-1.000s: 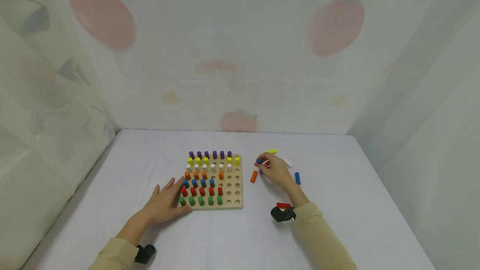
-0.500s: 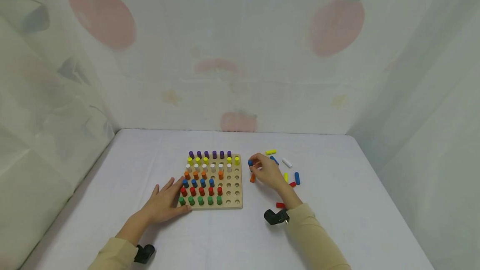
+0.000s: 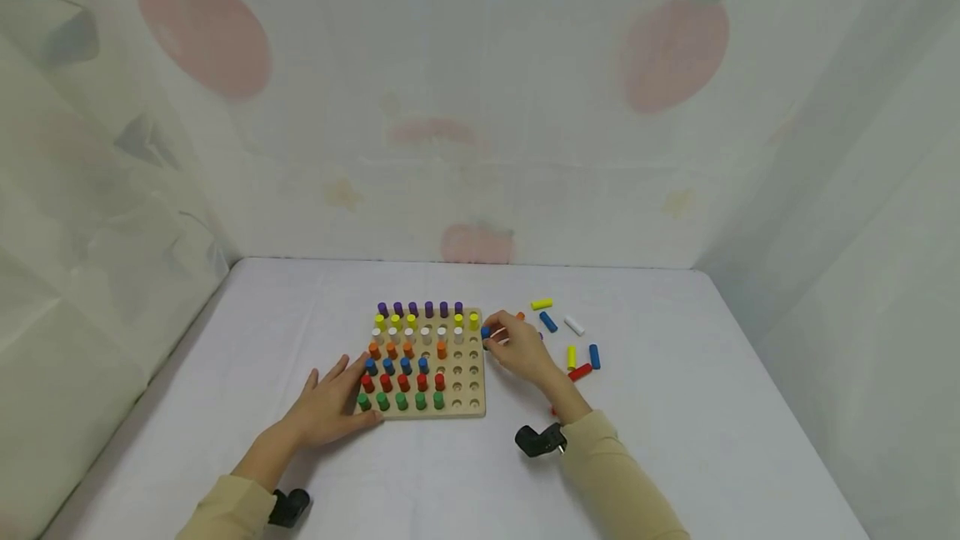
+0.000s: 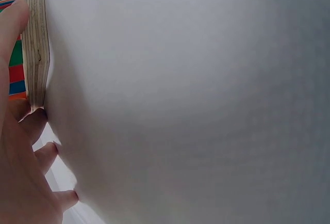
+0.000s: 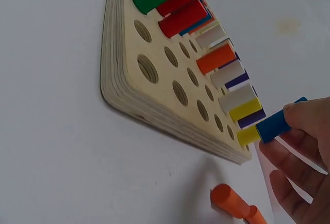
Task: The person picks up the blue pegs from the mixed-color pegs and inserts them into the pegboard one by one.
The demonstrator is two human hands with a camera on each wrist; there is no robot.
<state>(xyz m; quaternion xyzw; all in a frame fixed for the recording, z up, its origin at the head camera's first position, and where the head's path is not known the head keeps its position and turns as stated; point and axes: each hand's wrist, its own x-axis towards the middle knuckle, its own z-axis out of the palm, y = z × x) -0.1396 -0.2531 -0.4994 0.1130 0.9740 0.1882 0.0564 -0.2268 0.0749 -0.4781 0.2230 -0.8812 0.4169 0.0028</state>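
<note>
White cloth covers the table where the right hand pinches a blue peg just right of the pegboard, whose near-left corner the flat left hand touches.

A pegboard lies on the tabletop between the hands, its near left corner touching the left hand. The right hand holds a peg just beside the board's far right edge. Loose pegs lie scattered to the right of that hand.
</note>
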